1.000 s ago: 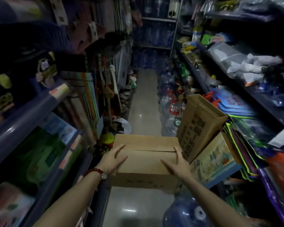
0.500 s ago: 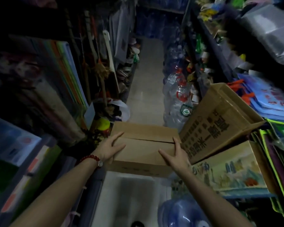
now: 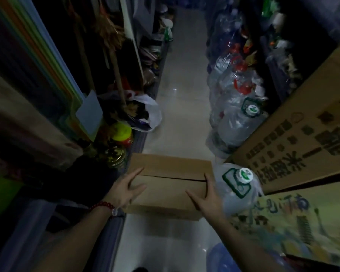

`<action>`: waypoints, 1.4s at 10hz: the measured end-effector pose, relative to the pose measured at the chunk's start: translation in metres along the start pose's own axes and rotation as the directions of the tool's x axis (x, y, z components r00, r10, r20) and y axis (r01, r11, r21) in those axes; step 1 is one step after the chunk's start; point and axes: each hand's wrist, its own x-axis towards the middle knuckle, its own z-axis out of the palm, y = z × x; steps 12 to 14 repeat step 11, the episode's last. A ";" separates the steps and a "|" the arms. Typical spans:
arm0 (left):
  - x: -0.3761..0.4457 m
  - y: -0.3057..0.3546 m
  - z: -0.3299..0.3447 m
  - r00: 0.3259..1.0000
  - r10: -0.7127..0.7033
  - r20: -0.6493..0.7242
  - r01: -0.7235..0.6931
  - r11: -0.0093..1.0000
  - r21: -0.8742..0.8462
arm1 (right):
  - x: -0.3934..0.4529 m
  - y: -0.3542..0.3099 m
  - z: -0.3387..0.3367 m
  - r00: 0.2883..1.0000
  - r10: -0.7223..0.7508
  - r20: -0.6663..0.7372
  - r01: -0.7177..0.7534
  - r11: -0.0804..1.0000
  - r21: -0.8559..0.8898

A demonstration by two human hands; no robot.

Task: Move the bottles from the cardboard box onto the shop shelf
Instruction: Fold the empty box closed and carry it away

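To your right: big water jugs point(image 3: 234, 114) lined along pale floor point(image 3: 183, 75), printed carton point(image 3: 294, 138) leaning above. To your left: broom point(image 3: 114, 55), white plastic bag point(image 3: 151, 112), yellow-lidded jar point(image 3: 122, 132).

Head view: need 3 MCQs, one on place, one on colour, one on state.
1. Where is the cardboard box?
A. Over the aisle floor, between both hands
B. On a shelf
C. Atop a jug

2. The bracelet on the left hand is:
A. Green
B. Red
C. White

3. The box's top flaps are:
A. Torn off
B. Wide open
C. Closed

Answers:
A, left hand and right hand flank it above the floor;
B, red beads at the wrist;
C, flaps meet at a seam.
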 end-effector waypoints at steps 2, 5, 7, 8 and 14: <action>0.047 -0.090 0.067 1.000 0.028 0.012 -0.028 0.999 0.042 | 0.036 0.100 0.069 0.999 0.040 -0.031 -0.038 0.999 0.036; 0.107 -0.211 0.156 0.999 0.020 0.037 -0.021 0.999 0.040 | 0.083 0.222 0.153 0.998 0.044 -0.040 -0.045 0.999 -0.019; 0.121 -0.260 0.186 0.999 0.022 0.024 -0.024 0.997 0.078 | 0.099 0.262 0.184 0.997 0.056 -0.046 -0.059 0.997 -0.051; 0.124 -0.279 0.199 0.999 0.010 -0.030 -0.007 0.994 0.107 | 0.104 0.274 0.194 0.998 0.064 -0.020 -0.065 0.997 -0.050; 0.117 -0.260 0.212 0.979 0.029 -0.204 0.059 0.910 0.410 | 0.097 0.262 0.191 0.992 0.102 -0.071 -0.119 0.947 -0.298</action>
